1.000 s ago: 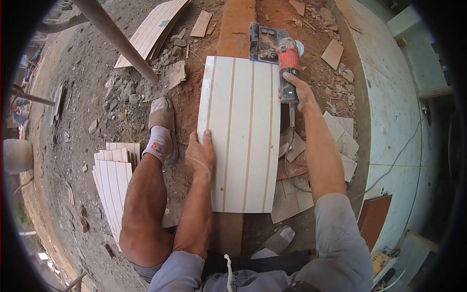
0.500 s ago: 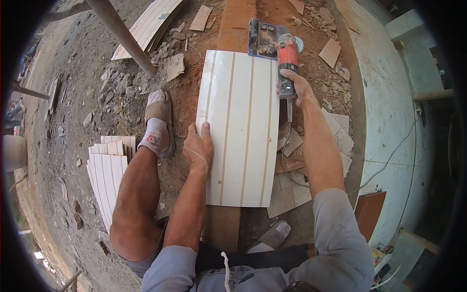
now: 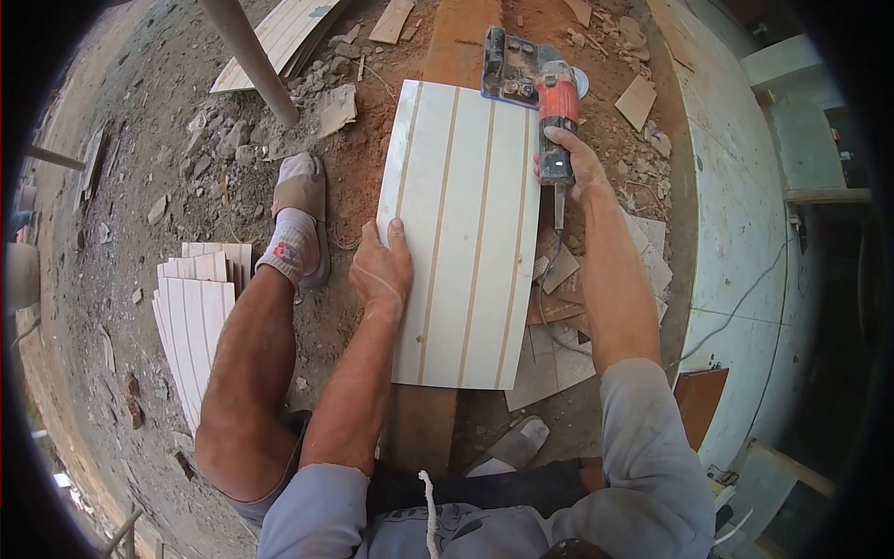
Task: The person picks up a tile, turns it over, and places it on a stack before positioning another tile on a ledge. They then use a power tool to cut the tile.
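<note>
A white tile (image 3: 470,224) with tan stripes lies lengthwise on a wooden plank (image 3: 438,419). My left hand (image 3: 380,268) presses flat on the tile's left edge, fingers over the surface. My right hand (image 3: 566,168) grips the handle of a red angle grinder (image 3: 545,88), whose blue guard sits at the tile's far right corner. The grinder's cord (image 3: 551,270) trails down past my right forearm.
My left foot in a sandal (image 3: 300,219) rests on rubble left of the plank. A stack of striped tiles (image 3: 200,326) lies at the left, more tiles (image 3: 279,37) at the top. Tile offcuts (image 3: 643,261) litter the right, beside a white board (image 3: 745,214). A pole (image 3: 251,56) slants at upper left.
The view has shifted slightly; the tile and grinder sit a little higher in the picture. My hands keep the same hold on the tile and the grinder.
</note>
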